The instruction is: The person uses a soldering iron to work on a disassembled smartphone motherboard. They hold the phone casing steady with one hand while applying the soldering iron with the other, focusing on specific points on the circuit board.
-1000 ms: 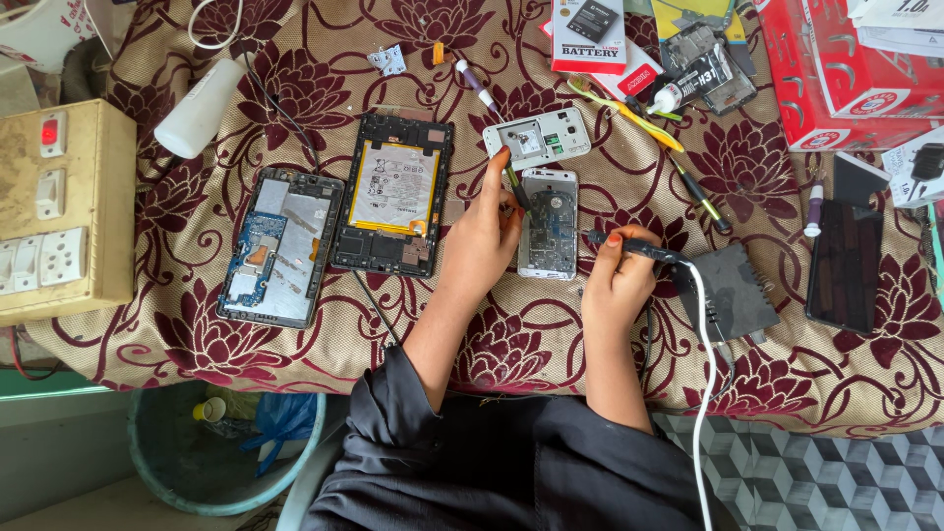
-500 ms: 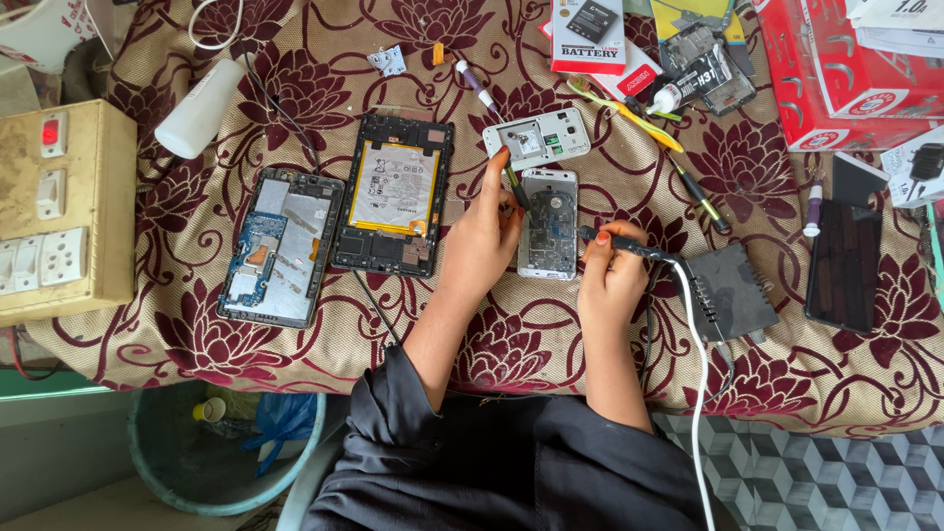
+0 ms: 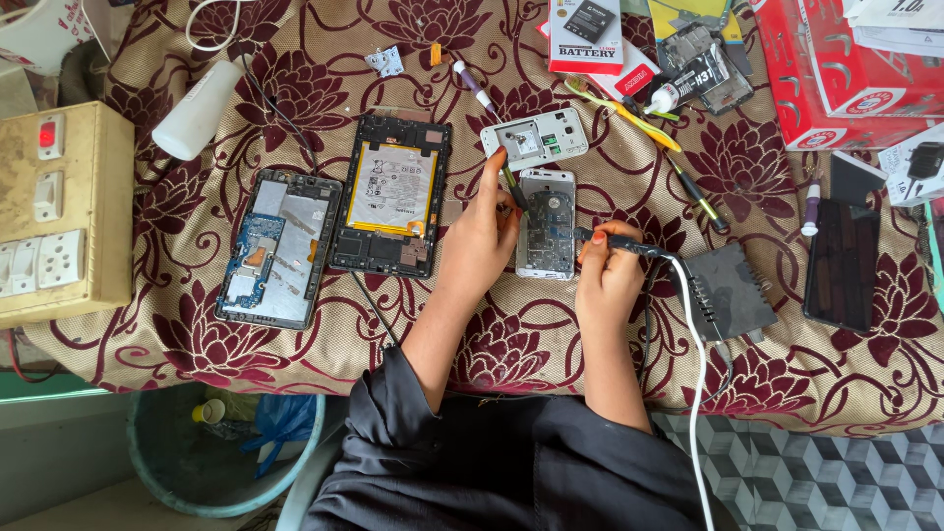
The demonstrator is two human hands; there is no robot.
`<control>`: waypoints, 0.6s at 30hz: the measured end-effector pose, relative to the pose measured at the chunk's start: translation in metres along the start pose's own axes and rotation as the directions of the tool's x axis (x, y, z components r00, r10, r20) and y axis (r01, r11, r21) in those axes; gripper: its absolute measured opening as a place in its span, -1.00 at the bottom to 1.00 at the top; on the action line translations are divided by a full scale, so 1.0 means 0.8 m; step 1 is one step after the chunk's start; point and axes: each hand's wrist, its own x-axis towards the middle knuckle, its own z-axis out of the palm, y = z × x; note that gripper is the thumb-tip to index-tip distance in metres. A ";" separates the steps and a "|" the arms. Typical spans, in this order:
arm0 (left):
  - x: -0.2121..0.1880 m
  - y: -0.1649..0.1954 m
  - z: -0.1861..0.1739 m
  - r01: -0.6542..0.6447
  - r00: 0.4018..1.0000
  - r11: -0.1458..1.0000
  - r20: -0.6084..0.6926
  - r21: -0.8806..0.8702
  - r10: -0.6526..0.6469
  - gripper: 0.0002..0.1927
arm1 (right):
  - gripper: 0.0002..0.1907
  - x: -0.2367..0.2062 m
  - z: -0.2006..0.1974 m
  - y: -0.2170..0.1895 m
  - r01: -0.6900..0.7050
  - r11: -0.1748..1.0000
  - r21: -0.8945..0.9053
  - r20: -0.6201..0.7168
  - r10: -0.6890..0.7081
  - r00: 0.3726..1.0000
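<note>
Head view: fingers pinch black cable.

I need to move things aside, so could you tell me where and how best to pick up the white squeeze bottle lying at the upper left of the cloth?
Grip the white squeeze bottle across its wide body, coming from above. It lies flat and tilted on the cloth, its sides look clear, and a thin black cable runs just right of it, so avoid that side.
</note>
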 end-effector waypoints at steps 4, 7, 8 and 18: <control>0.000 -0.001 0.000 0.011 1.000 1.000 0.011 -0.011 -0.011 -0.11 | -0.97 0.000 0.001 0.001 -0.012 1.000 -0.006 -0.002 0.012 1.000; 0.000 -0.001 0.000 0.014 1.000 1.000 0.014 -0.011 -0.014 -0.11 | -0.97 -0.001 0.000 0.000 -0.014 1.000 -0.010 -0.002 0.014 1.000; 0.000 -0.001 0.001 0.017 1.000 1.000 0.015 -0.004 -0.017 -0.11 | -0.97 0.000 0.000 0.000 -0.008 1.000 -0.015 0.000 0.008 1.000; 0.000 -0.001 0.001 0.020 1.000 1.000 0.015 0.008 -0.020 -0.11 | -0.97 0.000 -0.001 -0.002 -0.010 1.000 -0.023 -0.002 0.010 1.000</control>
